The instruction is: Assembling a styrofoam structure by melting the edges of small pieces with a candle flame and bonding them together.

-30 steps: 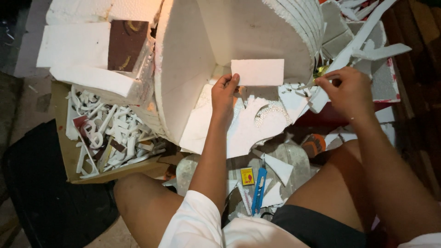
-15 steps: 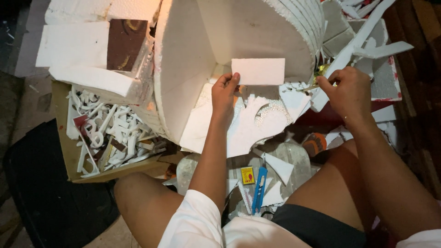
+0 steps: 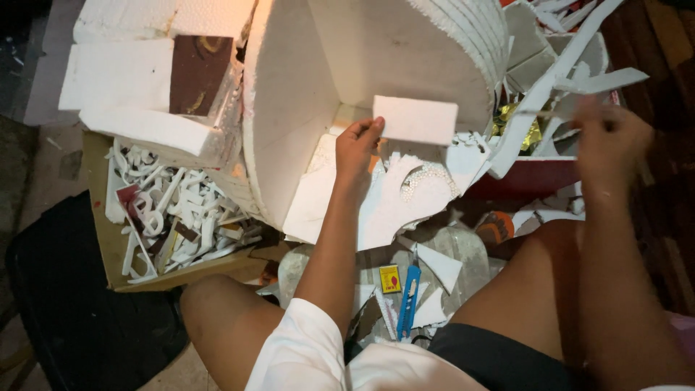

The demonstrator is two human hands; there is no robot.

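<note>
The right hand (image 3: 608, 141) has lifted toward the foam strips (image 3: 572, 83), blurred, fingers seemingly pinching something thin; the left hand (image 3: 356, 145) still grips the white foam rectangle (image 3: 415, 119).

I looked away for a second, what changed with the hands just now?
The right hand lifted slightly off the scrap pile, now blurred, seemingly pinching a thin stick. The left hand still holds the small white foam rectangle; the blue utility knife stayed put.

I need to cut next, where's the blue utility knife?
The blue utility knife lies low in the head view between the person's legs, beside the small yellow box and white foam scraps.
</note>
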